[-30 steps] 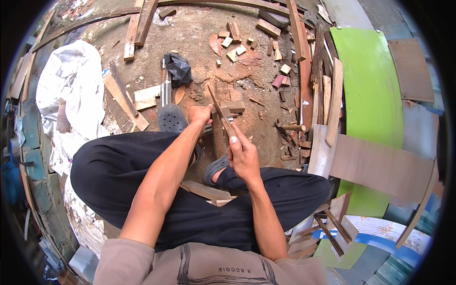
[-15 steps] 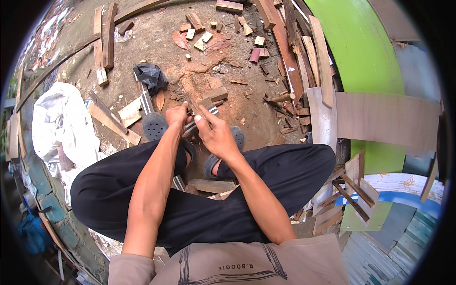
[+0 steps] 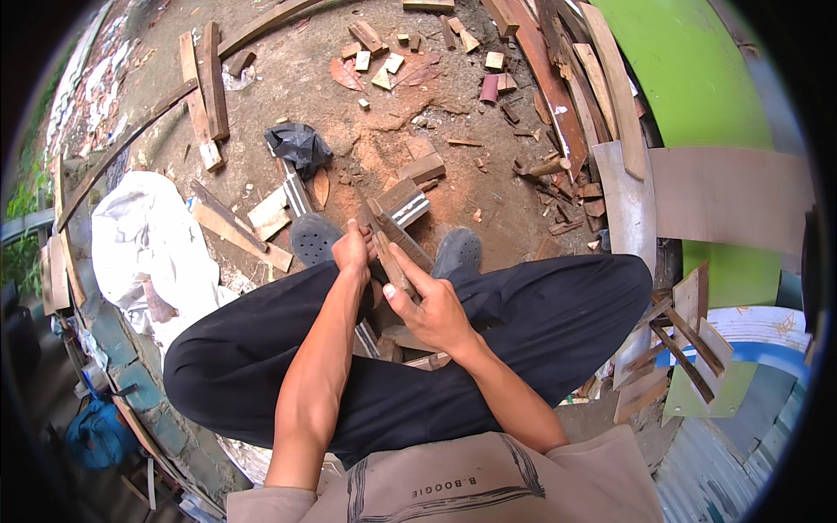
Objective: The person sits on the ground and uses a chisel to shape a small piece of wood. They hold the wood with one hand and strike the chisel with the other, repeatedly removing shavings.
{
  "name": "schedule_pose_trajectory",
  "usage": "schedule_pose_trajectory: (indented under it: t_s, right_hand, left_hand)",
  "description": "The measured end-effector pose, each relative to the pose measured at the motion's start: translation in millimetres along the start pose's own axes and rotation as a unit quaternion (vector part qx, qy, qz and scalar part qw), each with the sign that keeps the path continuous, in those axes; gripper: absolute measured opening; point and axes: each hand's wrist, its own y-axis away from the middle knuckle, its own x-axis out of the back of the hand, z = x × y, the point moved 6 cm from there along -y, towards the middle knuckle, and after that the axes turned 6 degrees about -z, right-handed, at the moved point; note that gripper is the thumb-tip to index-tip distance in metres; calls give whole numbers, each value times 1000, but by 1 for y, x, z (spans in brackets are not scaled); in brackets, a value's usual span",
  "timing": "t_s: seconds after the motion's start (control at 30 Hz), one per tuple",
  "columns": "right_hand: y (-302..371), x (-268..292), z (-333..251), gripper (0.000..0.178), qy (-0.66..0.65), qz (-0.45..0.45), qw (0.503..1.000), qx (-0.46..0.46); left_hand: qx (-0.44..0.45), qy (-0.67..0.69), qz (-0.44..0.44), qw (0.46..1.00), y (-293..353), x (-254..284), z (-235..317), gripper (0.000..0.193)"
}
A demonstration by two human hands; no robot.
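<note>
Low between my knees, my right hand (image 3: 434, 307) grips a narrow brown wooden piece (image 3: 394, 264), with fingers along one side and the thumb on the other. Beside its far end, my left hand (image 3: 352, 248) is closed with the thumb up; what its fingers hold is hidden. Close by my fingers a wider wooden board (image 3: 404, 235) slants toward my right shoe. Just beyond is a wooden block (image 3: 398, 196), touching a piece with black and white stripes (image 3: 411, 209). My grey clogs (image 3: 316, 238) stand on either side of the wood.
A black plastic bag (image 3: 299, 146) and a white sack (image 3: 153, 248) lie to the left. Small wood offcuts (image 3: 381, 78) are scattered ahead. Long planks (image 3: 545, 87) lie at the right, beside a green panel (image 3: 689, 70). A small wooden rack-like stack (image 3: 689, 340) stands near my right knee.
Both hands have drawn back toward my body, the right one farther, bringing the narrow wooden piece along. The striped piece shows more fully beyond them. The whole view has shifted slightly.
</note>
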Motion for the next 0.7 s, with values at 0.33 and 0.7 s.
schedule_pose_trajectory:
  t_s: [0.33,0.7]
  right_hand:
    - [-28,1,23,63,31,20,998,52]
    - [-24,-5,13,62,77,-1,996,-42]
  left_hand:
    - [-23,-76,-39,996,-5,-17,30,55]
    - [-31,-38,-20,999,-20,-13,35,39]
